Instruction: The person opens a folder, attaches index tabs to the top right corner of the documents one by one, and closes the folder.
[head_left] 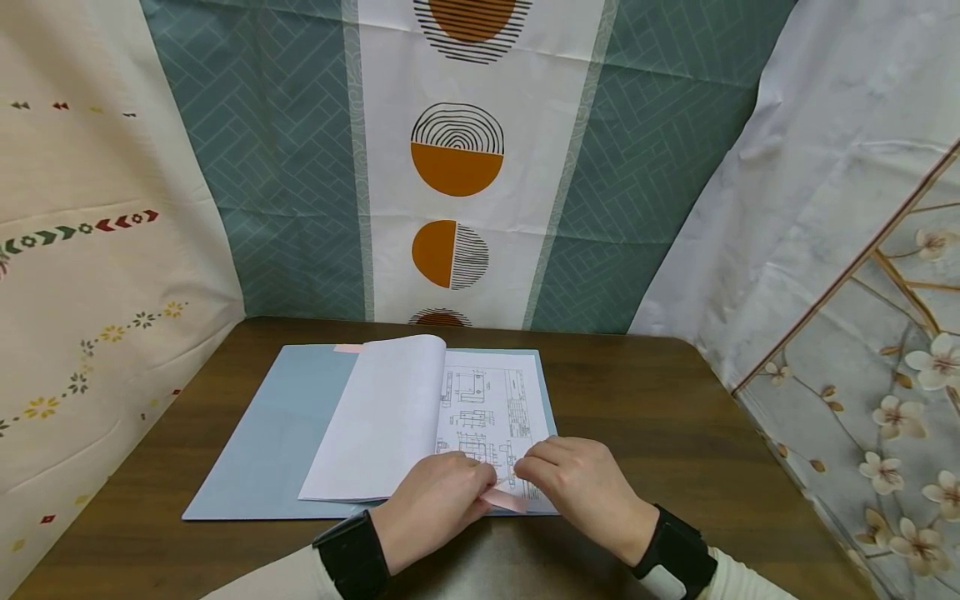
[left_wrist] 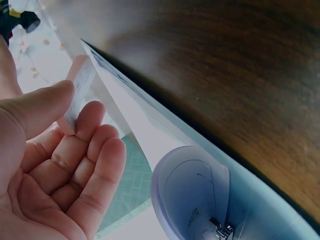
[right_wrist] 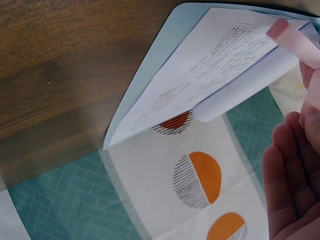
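A light blue folder lies spread on the table, with a turned white sheet curling over its middle. On its right side is a page of technical drawings. My left hand pinches a pink paper strip between thumb and finger, above the page's lower edge; the strip shows a pale, greyish face in the left wrist view. My right hand is beside it, with pink paper between thumb and fingers. Whether both hands hold one piece is hidden.
Another pink strip sticks out at the folder's top edge. A metal clip shows in the folder's fold. The brown wooden table has patterned cloths hanging behind and at both sides.
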